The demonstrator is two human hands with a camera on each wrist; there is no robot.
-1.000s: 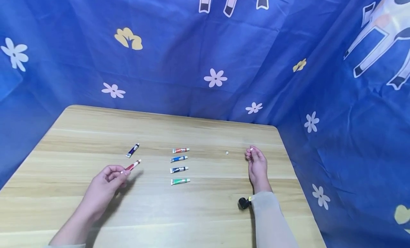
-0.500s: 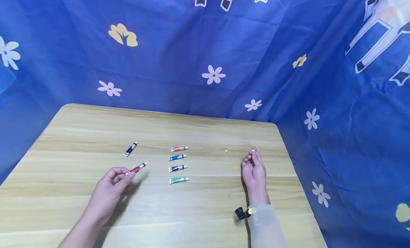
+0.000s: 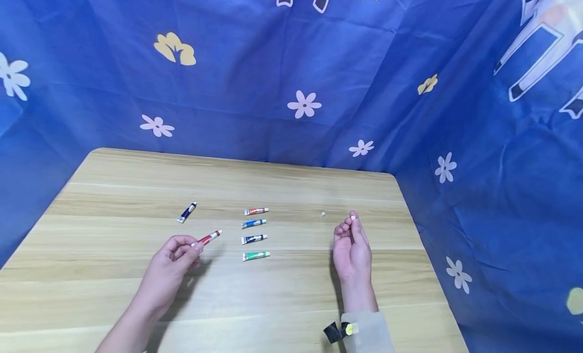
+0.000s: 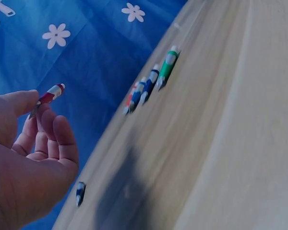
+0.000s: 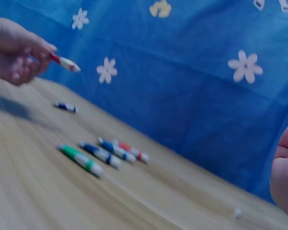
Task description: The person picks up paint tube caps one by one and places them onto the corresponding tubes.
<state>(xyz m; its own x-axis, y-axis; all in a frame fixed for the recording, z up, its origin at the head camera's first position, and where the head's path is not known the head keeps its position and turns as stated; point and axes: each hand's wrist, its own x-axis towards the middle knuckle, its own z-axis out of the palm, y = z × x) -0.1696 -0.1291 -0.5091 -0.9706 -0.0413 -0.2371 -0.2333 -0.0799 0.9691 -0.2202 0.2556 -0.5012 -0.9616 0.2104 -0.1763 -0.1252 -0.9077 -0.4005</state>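
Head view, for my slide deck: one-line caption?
Left hand holds a red tube beside four tubes on a table.

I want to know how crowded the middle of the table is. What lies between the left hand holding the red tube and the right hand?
In the head view, a column of four small tubes lies between the left hand with its red tube and the right hand.

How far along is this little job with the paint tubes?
Four tubes already lie in a neat column at mid-table. In hand: the left hand pinches a red tube, raised off the table; the right hand holds a small white cap at its fingertips. Seemingly left: the dark blue tube lying apart and a small white bit.
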